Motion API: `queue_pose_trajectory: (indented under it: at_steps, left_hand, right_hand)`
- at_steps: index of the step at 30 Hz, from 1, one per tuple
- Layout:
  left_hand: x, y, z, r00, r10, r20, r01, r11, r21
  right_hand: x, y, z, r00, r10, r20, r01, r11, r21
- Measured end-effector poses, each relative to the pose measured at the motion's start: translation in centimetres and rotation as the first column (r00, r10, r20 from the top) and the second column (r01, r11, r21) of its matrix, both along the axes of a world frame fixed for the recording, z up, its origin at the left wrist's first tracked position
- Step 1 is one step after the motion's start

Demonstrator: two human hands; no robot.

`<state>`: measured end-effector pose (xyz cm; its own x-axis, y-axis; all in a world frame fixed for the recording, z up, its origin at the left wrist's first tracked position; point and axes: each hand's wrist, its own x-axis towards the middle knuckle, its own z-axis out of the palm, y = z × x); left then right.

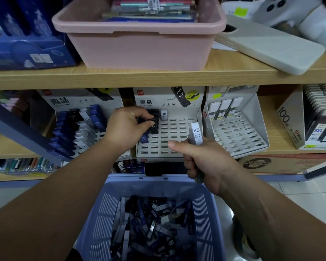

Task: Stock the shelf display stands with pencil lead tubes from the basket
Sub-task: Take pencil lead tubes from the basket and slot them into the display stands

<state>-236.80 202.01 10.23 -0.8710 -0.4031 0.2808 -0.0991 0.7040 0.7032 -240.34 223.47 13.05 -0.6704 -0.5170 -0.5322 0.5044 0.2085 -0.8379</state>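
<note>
Stand (pixel 177 133), eleven o'clock: left hand (pixel 125 127) pinching black tube (pixel 154 129); four o'clock: right hand (pixel 205 162) clutching grey tubes (pixel 196 133).

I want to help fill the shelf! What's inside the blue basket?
The basket holds a jumbled pile of pencil lead tubes, black, blue and grey, some marked HB. The pile covers the basket's bottom, so anything underneath cannot be seen.
</note>
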Motion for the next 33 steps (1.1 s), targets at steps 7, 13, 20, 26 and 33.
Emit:
queue_pose_trajectory:
  at_steps: [7,13,20,26,33]
  left_hand:
    - [0.0,0.0,0.0,1.0,0.0,-0.007,0.0,0.999,-0.033]
    - [-0.2,-0.1,-0.5,0.999,-0.019,-0.033,0.017,0.998,-0.062]
    - [-0.4,-0.2,-1.2,0.999,-0.039,-0.035,0.035,0.995,-0.088]
    - [-0.9,-0.5,-1.5,0.998,-0.065,0.009,0.064,0.955,-0.29]
    - [-0.3,4.4,4.2,0.997,-0.062,0.049,0.039,0.922,0.386]
  right_hand:
    - [0.1,-0.1,0.0,1.0,0.004,-0.002,-0.004,1.0,-0.017]
    - [0.1,0.0,0.1,1.0,0.009,0.0,-0.009,1.0,-0.024]
    - [0.1,0.0,0.1,1.0,0.017,-0.005,-0.017,1.0,-0.016]
    - [0.2,0.1,0.2,1.0,0.023,-0.001,-0.023,1.0,-0.017]
    - [0.5,0.0,0.9,0.989,0.081,-0.124,-0.071,0.994,0.082]
